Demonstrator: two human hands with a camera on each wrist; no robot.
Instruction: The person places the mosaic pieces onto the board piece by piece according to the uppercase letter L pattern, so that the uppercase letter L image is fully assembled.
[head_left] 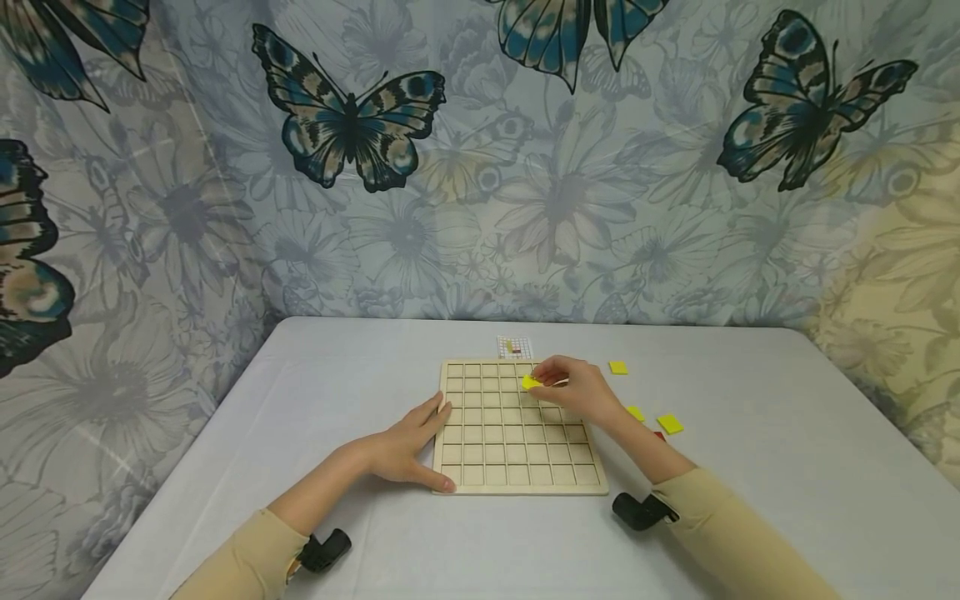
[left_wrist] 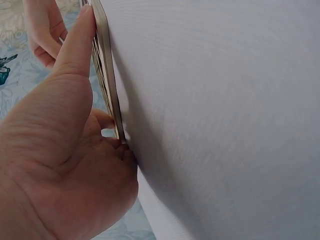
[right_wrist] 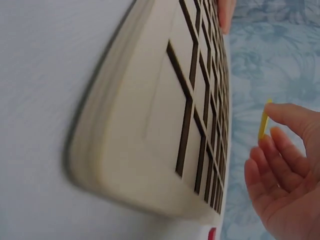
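Head view showed a pale wooden grid board (head_left: 495, 431) lying flat on a white-covered desk (head_left: 360, 375), its square cells marked off by dark lines. At the board's left side, the left hand (head_left: 408, 446) was spread wide, its thumb resting on the near left corner and its other fingertips at the left edge farther up; it held no tile. Over the far right part of the board, the right hand (head_left: 577, 390) pinched a yellow tile (head_left: 529, 382) between thumb and fingertips. Right wrist view showed that tile edge-on, apart from the board's surface.

Just past the board's far edge lay a small printed card (head_left: 514, 347) with a grid and some coloured squares on it. To the right of the board were more pieces: one yellow square (head_left: 618, 367) near its far right corner, another yellow piece (head_left: 634, 413) closer to its right edge and partly covered by the right forearm, a third yellow square (head_left: 670, 424) farther out, and a red piece (head_left: 660, 435), mostly hidden by that same forearm. Well behind the board rose a wall covering (head_left: 562, 208) patterned with grey-blue flowers and large butterflies.
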